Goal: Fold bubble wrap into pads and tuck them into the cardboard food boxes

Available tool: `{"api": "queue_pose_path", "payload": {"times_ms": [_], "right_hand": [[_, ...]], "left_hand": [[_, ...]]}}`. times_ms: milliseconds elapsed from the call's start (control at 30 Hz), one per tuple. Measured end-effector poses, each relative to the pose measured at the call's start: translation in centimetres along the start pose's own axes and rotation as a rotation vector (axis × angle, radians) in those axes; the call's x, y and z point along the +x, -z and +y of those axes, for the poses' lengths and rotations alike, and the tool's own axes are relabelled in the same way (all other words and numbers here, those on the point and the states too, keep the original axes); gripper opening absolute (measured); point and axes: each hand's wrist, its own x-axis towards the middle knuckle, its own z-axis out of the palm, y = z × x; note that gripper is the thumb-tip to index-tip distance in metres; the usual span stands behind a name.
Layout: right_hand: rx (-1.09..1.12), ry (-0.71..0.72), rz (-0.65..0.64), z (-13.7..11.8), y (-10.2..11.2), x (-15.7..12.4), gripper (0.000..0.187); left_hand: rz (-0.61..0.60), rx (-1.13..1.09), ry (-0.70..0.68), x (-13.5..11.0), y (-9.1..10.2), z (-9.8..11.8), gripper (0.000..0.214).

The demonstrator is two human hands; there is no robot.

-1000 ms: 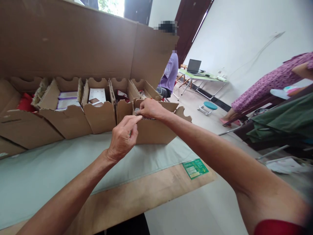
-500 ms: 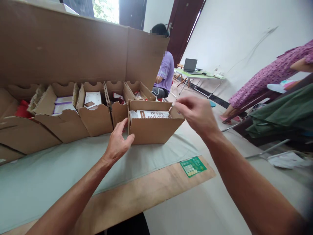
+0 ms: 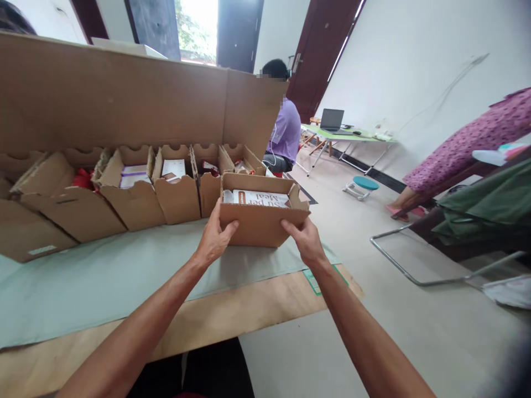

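I hold a brown box (image 3: 257,225) with both hands, near the right end of the table (image 3: 249,310). My left hand (image 3: 213,237) grips its left end, with the thumb on the front side. My right hand (image 3: 306,240) grips its right end, and that thumb is on the front too. I cannot tell if the box sits all the way down on the pale green cloth (image 3: 157,276).

The top is open. Inside lies a white pack (image 3: 263,198) with the brown words "Super" and "Meal" on it.

More open boxes (image 3: 176,202) stand in a row from the table's left end, behind my left hand. One has something red (image 3: 83,178) in it. A tall cardboard sheet (image 3: 145,105) stands behind the row. A green paper (image 3: 312,282) lies by the table's near right corner, partly under my right arm in my view.
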Motion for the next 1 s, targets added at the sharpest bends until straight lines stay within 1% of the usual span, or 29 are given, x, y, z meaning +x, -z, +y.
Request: {"api": "queue_pose_path", "payload": {"times_ms": [67, 133, 167, 200, 267, 300, 333, 400, 433, 467, 500, 533, 600, 633, 700, 733, 767, 800, 833, 900, 933, 1000], "right_hand": [[-0.061, 0.018, 0.009, -1.0, 0.2, -3.5, 0.073], [-0.125, 0.031, 0.010, -2.3, -0.2, -7.0, 0.067], [-0.140, 0.038, -0.005, -2.9, -0.9, -8.5, 0.065], [-0.135, 0.048, -0.033, -3.6, -2.0, -9.6, 0.062], [-0.077, 0.074, -0.129, -5.0, -5.1, -10.7, 0.059], [-0.039, 0.090, -0.186, -5.6, -7.0, -10.6, 0.059], [0.000, 0.107, -0.240, -6.3, -8.9, -10.2, 0.060], [0.068, 0.146, -0.324, -7.4, -12.1, -8.7, 0.062], [0.093, 0.161, -0.346, -7.8, -13.2, -7.9, 0.063], [0.108, 0.172, -0.352, -8.1, -13.8, -7.2, 0.063], [0.112, 0.180, -0.342, -8.2, -13.9, -6.7, 0.063], [0.101, 0.183, -0.316, -8.2, -13.4, -6.5, 0.062], [0.044, 0.170, -0.231, -7.8, -11.2, -7.2, 0.060], [0.006, 0.155, -0.182, -7.5, -9.7, -7.9, 0.060], [-0.074, 0.104, -0.099, -7.0, -6.9, -10.0, 0.060], [-0.105, 0.079, -0.076, -6.9, -6.0, -11.1, 0.060], [-0.127, 0.059, -0.073, -6.8, -5.6, -12.1, 0.060], [-0.137, 0.047, -0.090, -6.8, -5.7, -12.8, 0.060], [-0.132, 0.044, -0.126, -7.0, -6.4, -13.1, 0.060], [-0.083, 0.063, -0.235, -7.5, -8.9, -12.5, 0.059], [-0.045, 0.084, -0.296, -7.8, -10.5, -11.7, 0.059], [0.044, 0.127, -0.393, -8.3, -13.4, -9.4, 0.060]], "left_hand": [[0.021, 0.007, 0.083, -3.4, 1.2, 1.3, 0.058], [0.047, 0.051, 0.161, -7.7, 3.0, 2.7, 0.054], [0.055, 0.082, 0.193, -9.8, 4.2, 3.3, 0.053], [0.098, 0.128, 0.227, -11.7, 5.7, 3.9, 0.051], [0.208, 0.243, 0.273, -14.4, 9.1, 5.2, 0.051], [0.264, 0.302, 0.283, -15.1, 10.9, 5.9, 0.050], [0.314, 0.361, 0.284, -15.3, 12.6, 6.6, 0.049], [0.390, 0.449, 0.262, -14.4, 15.3, 7.9, 0.046], [0.414, 0.464, 0.238, -13.5, 16.2, 8.4, 0.045], [0.423, 0.453, 0.204, -12.6, 16.7, 8.6, 0.046], [0.409, 0.419, 0.171, -11.6, 16.8, 8.7, 0.048], [0.383, 0.372, 0.137, -10.9, 16.4, 8.5, 0.051], [0.304, 0.278, 0.087, -10.2, 14.5, 7.7, 0.056], [0.265, 0.247, 0.074, -10.5, 13.3, 7.3, 0.057], [0.205, 0.218, 0.079, -12.1, 11.0, 6.7, 0.056], [0.183, 0.216, 0.099, -13.3, 10.2, 6.5, 0.055], [0.169, 0.223, 0.126, -14.7, 9.9, 6.5, 0.053], [0.165, 0.240, 0.160, -16.0, 10.2, 6.6, 0.052], [0.173, 0.269, 0.198, -17.2, 10.8, 6.8, 0.050], [0.237, 0.364, 0.265, -18.5, 13.2, 7.4, 0.046], [0.282, 0.422, 0.284, -18.4, 14.6, 7.8, 0.045], [0.365, 0.508, 0.274, -17.1, 16.8, 8.5, 0.043]]}}
